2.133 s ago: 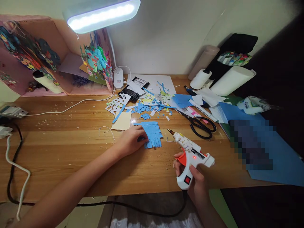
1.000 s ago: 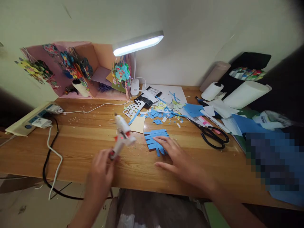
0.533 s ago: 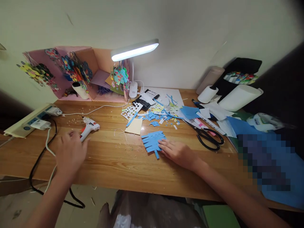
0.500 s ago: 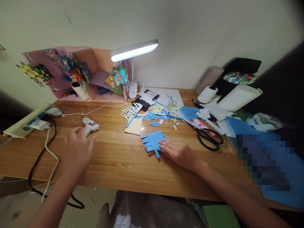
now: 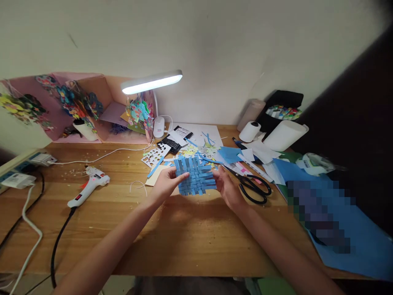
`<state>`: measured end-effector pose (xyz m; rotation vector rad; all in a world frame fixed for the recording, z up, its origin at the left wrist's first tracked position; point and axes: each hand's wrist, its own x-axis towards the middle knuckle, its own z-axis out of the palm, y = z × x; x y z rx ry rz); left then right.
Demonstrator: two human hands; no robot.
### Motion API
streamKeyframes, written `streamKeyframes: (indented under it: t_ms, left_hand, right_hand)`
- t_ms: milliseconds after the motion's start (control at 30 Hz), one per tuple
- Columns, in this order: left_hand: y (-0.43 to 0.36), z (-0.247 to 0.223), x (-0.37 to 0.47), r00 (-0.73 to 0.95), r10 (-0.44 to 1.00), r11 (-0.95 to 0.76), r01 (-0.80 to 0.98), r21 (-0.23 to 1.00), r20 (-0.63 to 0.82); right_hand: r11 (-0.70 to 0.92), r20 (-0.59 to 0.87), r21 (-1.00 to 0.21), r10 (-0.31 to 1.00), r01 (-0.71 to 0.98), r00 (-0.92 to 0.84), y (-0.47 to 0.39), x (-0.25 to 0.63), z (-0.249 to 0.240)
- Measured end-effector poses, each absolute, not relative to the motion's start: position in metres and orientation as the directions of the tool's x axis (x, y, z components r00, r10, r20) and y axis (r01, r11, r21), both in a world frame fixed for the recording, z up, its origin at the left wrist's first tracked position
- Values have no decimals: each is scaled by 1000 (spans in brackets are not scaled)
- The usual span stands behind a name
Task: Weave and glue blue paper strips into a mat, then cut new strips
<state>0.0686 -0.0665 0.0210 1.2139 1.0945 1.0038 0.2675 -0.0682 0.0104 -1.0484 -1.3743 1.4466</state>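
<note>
A woven piece of blue paper strips (image 5: 196, 176) is held up above the wooden desk, its strip ends loose at the edges. My left hand (image 5: 167, 182) grips its left side, thumb on the front face. At its right edge, my right hand (image 5: 226, 186) pinches the strip ends between thumb and fingers. Behind the piece lie blue and yellow paper scraps (image 5: 211, 147). A white glue gun (image 5: 89, 188) rests on the desk to the left, with a small red light on. Black-handled scissors (image 5: 253, 188) lie right of my right hand.
A lit lamp (image 5: 153, 83) hangs over the back. A pink box (image 5: 107, 94) with hanging ornaments stands back left. Power strip (image 5: 18, 168) and cables run along the left. White rolls (image 5: 284, 135) and blue sheets (image 5: 331, 205) are at the right.
My left hand has left the glue gun and now holds the blue piece. The piece has been raised off the desk and shows its woven face. The view has shifted to the right.
</note>
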Motion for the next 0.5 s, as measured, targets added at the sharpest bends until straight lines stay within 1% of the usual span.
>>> streamKeyframes:
  t_ms: [67, 100, 233, 333, 400, 500]
  left_hand:
    - [-70, 15, 71, 168, 980, 111, 2, 994, -109]
    - [-72, 13, 73, 177, 976, 128, 4, 992, -127]
    - [-82, 10, 79, 232, 957, 177, -1, 984, -172]
    - [-86, 9, 82, 253, 949, 199, -23, 980, -186]
    - [-87, 8, 82, 257, 946, 216, -37, 976, -200]
    - [-87, 8, 80, 229, 950, 224, -29, 974, -212]
  right_hand:
    - [-159, -106, -978, 935, -132, -338, -70, 266, 6]
    - [-192, -138, -971, 935, -140, -328, -71, 265, 4]
    - [-198, -178, -978, 957, -66, -229, -74, 259, 2]
    - [-216, -206, -975, 966, -48, -154, -76, 255, 1]
    - [-240, -233, -969, 966, -58, -112, -76, 255, 0]
    - [-277, -264, -952, 958, -131, -112, -74, 259, -1]
